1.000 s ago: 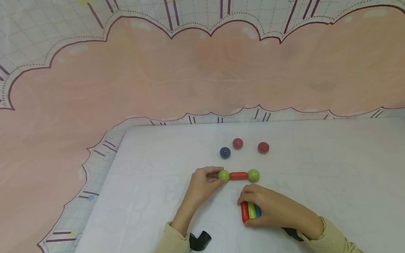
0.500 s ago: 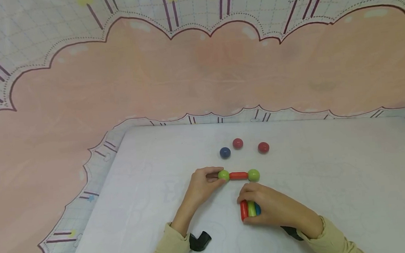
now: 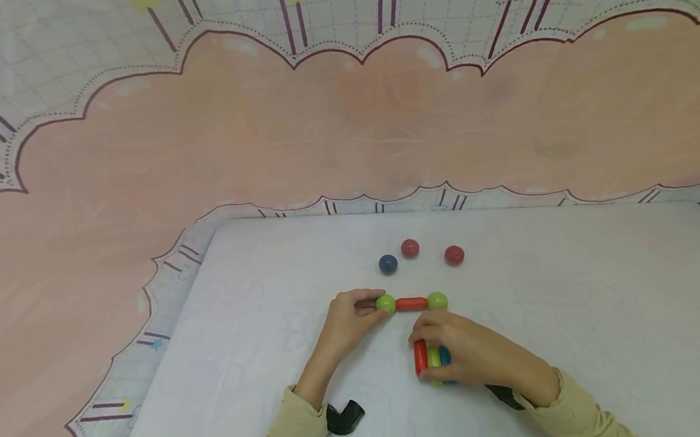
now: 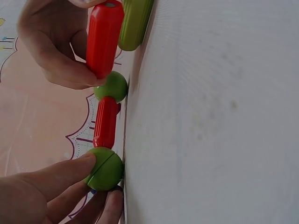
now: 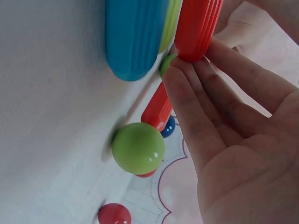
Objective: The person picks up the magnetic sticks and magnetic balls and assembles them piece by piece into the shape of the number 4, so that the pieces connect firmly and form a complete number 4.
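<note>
With the left hand pinching a green ball on the surface, the right hand should ideally ease its end-gripped red stick clear without nudging the neighbouring green stick.

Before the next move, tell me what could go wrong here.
The right hand pinches one red stick by its ends, so it might slip. That hand is also close to the green ball farther from the left hand and could knock it out of line. The loose blue ball might roll if bumped.
</note>
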Demonstrator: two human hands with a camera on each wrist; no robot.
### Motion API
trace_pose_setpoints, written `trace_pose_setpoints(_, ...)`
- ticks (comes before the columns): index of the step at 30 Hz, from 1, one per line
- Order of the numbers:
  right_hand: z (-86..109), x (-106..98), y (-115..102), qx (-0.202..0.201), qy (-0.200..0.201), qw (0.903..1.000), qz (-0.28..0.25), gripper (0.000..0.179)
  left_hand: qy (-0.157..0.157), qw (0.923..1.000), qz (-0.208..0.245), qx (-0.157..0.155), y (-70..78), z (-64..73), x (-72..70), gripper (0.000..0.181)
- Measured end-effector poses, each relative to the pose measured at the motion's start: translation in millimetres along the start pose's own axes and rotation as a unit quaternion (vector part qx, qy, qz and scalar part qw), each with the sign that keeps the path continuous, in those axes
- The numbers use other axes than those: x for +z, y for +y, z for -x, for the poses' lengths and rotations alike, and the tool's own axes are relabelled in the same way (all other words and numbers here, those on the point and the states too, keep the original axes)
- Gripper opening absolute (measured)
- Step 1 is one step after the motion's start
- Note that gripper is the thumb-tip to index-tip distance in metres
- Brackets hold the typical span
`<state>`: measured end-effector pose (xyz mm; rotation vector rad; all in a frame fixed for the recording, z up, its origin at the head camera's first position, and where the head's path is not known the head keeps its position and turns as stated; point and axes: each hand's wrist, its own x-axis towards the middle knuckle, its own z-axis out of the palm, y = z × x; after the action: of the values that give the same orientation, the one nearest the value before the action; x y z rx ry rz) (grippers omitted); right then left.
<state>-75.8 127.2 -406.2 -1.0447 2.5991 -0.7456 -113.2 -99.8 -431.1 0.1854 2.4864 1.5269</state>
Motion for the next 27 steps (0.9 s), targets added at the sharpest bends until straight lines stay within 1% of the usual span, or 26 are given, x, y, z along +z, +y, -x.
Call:
trace_pose_setpoints(6,-2.7,-4.3,-0.1,0.002,0.005,0.9998,0.019,0.038,-0.005,1.0000,0.002,0.001,-1.0,-0.2,-0.7,0.033)
trace_pose_setpoints(10,-5.7,-7.3,-0.2,0.007,0.007,0.9997,0.023,0.039,-0.006,1.0000,0.002,-0.002,-0.3,0.3,-0.8,0.033)
trace_pose_setpoints(17,-9.2,-10.8,0.6,0.013,0.010,0.9997,0.016,0.040,-0.007,0.9999,-0.003,-0.008,0.9,2.4,0.0,0.034)
trace_pose_setpoints(27,-16.2,-17.1,3.0,0.006,0.019,0.9998,0.005,0.042,-0.010,0.9999,0.003,-0.003,2.0,3.4,0.1,0.034)
